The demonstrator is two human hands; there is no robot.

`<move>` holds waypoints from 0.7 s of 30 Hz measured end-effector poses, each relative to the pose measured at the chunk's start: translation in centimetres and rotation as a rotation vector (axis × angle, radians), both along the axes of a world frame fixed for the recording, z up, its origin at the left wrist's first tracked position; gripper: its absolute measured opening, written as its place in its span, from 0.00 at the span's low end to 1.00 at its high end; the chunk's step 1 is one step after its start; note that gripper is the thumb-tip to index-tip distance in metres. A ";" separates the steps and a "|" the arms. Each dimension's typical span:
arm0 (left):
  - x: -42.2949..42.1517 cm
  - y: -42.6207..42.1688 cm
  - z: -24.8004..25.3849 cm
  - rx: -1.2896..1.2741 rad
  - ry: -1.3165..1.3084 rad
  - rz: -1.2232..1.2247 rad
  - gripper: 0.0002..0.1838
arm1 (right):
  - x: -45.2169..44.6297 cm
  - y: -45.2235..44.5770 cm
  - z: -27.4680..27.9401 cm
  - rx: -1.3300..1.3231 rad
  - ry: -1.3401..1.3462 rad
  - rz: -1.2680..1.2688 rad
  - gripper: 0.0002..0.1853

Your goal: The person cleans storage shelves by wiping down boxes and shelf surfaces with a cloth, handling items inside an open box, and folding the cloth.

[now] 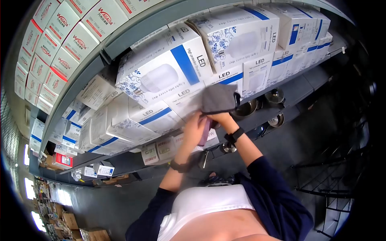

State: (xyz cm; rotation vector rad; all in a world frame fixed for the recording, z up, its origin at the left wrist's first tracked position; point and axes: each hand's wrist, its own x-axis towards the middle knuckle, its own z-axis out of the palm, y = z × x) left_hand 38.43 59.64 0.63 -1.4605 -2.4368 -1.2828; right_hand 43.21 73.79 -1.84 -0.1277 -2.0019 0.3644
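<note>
My left hand (194, 130) is closed along a flat purple-pink thing (206, 131), whose kind I cannot make out. Beside it, my right hand (222, 117) is closed at the lower edge of a dark grey, cloth-like piece (219, 99) with a black loop at its right corner. The two hands nearly meet, and the grey piece hides some of the right fingers. Just behind them stand white LED bulb boxes (165, 72) with blue stripes, on a grey shelf. Both wrists carry dark bands.
Red-and-white Wagada boxes (64, 22) fill the shelf at upper left. Metal pans (275, 96) and Bernluz boxes (165, 149) sit on lower levels. A black wire rack (333, 172) stands at right. Cardboard boxes (70, 221) lie at the far lower left.
</note>
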 end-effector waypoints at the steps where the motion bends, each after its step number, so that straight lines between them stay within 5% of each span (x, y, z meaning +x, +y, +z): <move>1: 0.2 -0.2 -0.2 -0.063 -0.038 -0.060 0.16 | 1.1 -0.3 0.9 -0.115 -0.369 -0.103 0.24; 4: 0.4 -1.0 -0.8 -0.065 -0.040 -0.155 0.16 | 1.1 -0.4 -3.5 -0.016 -0.066 -0.193 0.24; 6: 0.3 -1.5 -1.0 0.058 0.036 -0.181 0.17 | 1.2 0.2 -3.0 0.002 -0.122 -0.205 0.25; 10: -1.5 -4.7 5.3 0.628 0.917 0.303 0.25 | 1.5 0.7 2.4 -0.024 -0.101 -0.186 0.31; 12: -2.9 -4.8 7.0 0.625 0.868 0.362 0.37 | 1.6 0.2 4.8 0.093 -0.165 -0.394 0.25; 16: -5.7 -3.1 10.0 0.537 0.530 0.340 0.51 | 1.2 0.4 2.6 -0.021 0.081 -0.233 0.26; 21: -5.1 -2.3 10.5 0.426 0.563 0.388 0.48 | 1.5 -0.4 5.3 -0.158 0.253 -0.257 0.29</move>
